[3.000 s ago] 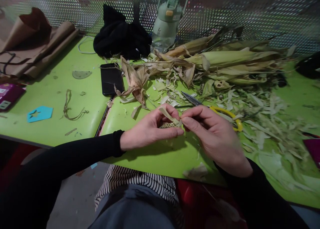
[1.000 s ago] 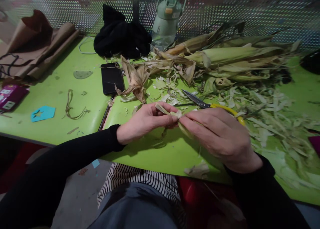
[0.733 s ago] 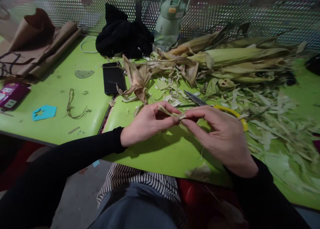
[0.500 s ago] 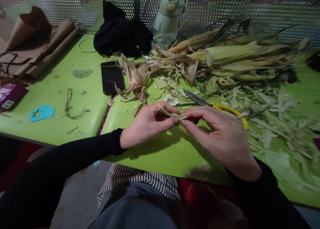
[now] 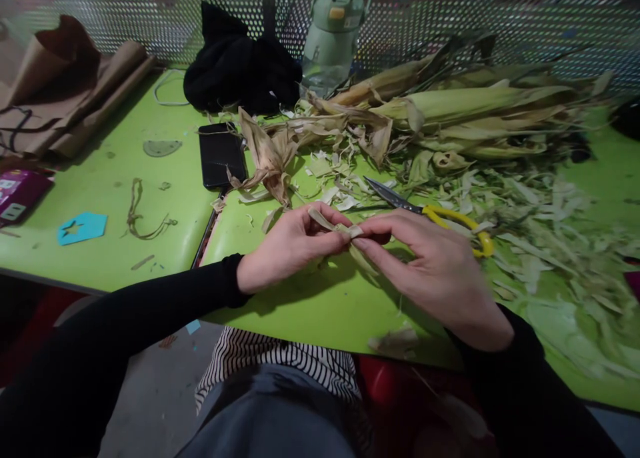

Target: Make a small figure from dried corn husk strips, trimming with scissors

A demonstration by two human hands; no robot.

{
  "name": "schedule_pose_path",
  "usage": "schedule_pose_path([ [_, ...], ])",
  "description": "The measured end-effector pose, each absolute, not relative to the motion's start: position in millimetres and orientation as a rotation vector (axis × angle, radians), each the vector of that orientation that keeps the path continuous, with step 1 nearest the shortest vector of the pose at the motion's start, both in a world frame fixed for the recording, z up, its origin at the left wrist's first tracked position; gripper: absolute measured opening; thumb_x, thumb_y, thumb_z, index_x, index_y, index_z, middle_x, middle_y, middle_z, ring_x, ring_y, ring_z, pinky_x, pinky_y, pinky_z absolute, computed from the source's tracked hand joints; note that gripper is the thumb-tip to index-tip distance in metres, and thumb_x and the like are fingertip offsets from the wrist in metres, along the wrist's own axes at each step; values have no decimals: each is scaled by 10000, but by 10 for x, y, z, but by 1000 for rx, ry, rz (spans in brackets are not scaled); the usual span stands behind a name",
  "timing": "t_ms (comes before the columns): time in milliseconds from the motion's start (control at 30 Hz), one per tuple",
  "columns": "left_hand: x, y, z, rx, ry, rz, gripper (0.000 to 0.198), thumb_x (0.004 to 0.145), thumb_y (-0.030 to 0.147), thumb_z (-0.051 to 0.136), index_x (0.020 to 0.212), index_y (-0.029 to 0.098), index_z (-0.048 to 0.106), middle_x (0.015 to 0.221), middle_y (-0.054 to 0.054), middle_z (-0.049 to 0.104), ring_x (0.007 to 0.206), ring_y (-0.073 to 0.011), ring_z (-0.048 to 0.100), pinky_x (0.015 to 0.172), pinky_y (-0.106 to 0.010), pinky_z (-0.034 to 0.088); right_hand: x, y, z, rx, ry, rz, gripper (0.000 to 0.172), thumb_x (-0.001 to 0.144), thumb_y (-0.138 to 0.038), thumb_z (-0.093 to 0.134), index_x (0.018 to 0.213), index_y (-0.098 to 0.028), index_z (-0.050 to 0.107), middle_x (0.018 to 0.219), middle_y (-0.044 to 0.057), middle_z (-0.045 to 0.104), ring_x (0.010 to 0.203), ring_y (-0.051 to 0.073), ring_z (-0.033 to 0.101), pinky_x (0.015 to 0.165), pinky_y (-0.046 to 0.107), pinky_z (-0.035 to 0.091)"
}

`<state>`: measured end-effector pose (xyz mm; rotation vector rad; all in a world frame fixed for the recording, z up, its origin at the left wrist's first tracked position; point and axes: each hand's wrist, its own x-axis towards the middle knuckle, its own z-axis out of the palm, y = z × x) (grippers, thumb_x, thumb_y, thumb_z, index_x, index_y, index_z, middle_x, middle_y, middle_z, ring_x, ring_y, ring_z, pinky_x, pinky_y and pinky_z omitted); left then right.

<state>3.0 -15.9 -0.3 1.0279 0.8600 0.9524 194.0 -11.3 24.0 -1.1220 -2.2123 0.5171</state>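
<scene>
A pale strip of corn husk (image 5: pixel 323 219) is pinched between my two hands above the green table (image 5: pixel 300 321). My left hand (image 5: pixel 290 245) grips it with thumb and forefinger, and one end sticks up past the fingers. From the other side, my right hand (image 5: pixel 430 265) pinches the strip close to the left fingertips. Part of the husk hangs below, between the hands. Just beyond my right hand lie scissors with yellow handles (image 5: pixel 483 241), blades pointing away to the left, the handles partly behind the hand.
Corn husks (image 5: pixel 450 108) are heaped at the back right, with shredded scraps (image 5: pixel 565 245) in front. A phone (image 5: pixel 221 155), black cloth (image 5: pixel 245 71) and a water bottle (image 5: pixel 330 45) stand or lie behind. Left are brown paper (image 5: pixel 85 105), a blue tag (image 5: pixel 83 229) and knotted twine (image 5: pixel 135 211).
Both hands stay pinched on the husk strip, with small finger shifts. More of the husk shows hanging below the fingers. The whole view has moved slightly.
</scene>
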Motion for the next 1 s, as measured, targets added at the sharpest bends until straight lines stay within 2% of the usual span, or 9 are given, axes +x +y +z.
schedule_pose_path([
  [33,30,-159,5,1024,866,955,216,813,258,740,911,134,593,702,16,631,596,-63,530,564,-196,419,1936,-113,228,-1146,-2183,553,25,883,-265,666,891,-256,687,887,30,738,796,210,689,731,367,547],
  [167,41,-176,43,1074,876,950,242,784,273,762,874,145,579,624,56,561,520,-40,449,498,-183,343,1917,-129,196,-1278,-1990,686,259,823,-414,747,993,-229,683,883,34,729,726,187,664,636,328,536],
  [300,67,-204,28,1171,883,971,243,761,248,763,840,151,554,654,37,586,579,-63,528,543,-198,398,1902,-144,244,-1278,-2021,684,139,876,-386,695,872,-247,694,811,27,714,705,185,644,605,318,517],
  [400,68,-220,16,1224,894,980,214,792,194,708,922,160,541,718,27,591,635,-75,553,580,-207,422,1894,-148,292,-1291,-2002,745,162,897,-368,663,793,-244,666,732,15,683,658,174,616,584,310,492],
  [500,48,-229,33,1291,890,949,349,792,166,714,1070,185,503,727,52,536,637,-78,520,582,-211,414,1879,-145,306,-1333,-1955,875,190,901,-358,642,768,-222,638,704,3,648,621,151,582,566,287,463],
  [567,37,-232,46,1330,886,918,419,777,200,755,1099,199,487,722,62,503,616,-78,482,561,-216,394,1868,-143,298,-1332,-1924,943,189,894,-355,643,771,-212,630,699,-4,626,600,135,547,553,272,442],
  [767,58,-217,21,1278,844,926,386,798,341,763,1032,192,496,778,31,524,658,-93,481,591,-246,385,1849,-151,273,-1310,-1900,1040,184,882,-339,643,767,-197,620,637,-29,522,558,106,436,498,244,355],
  [867,77,-207,12,1232,809,939,370,787,296,768,1004,189,487,718,55,476,627,-82,444,574,-238,364,1842,-150,274,-1300,-1898,1077,192,881,-340,637,755,-195,616,629,-34,500,550,103,413,501,248,341],
  [1000,99,-212,16,1199,774,955,338,771,152,736,967,182,463,682,80,452,603,-64,434,566,-211,371,1834,-153,259,-1316,-1883,1106,221,882,-374,634,754,-196,607,667,-17,533,588,116,447,526,256,353],
])
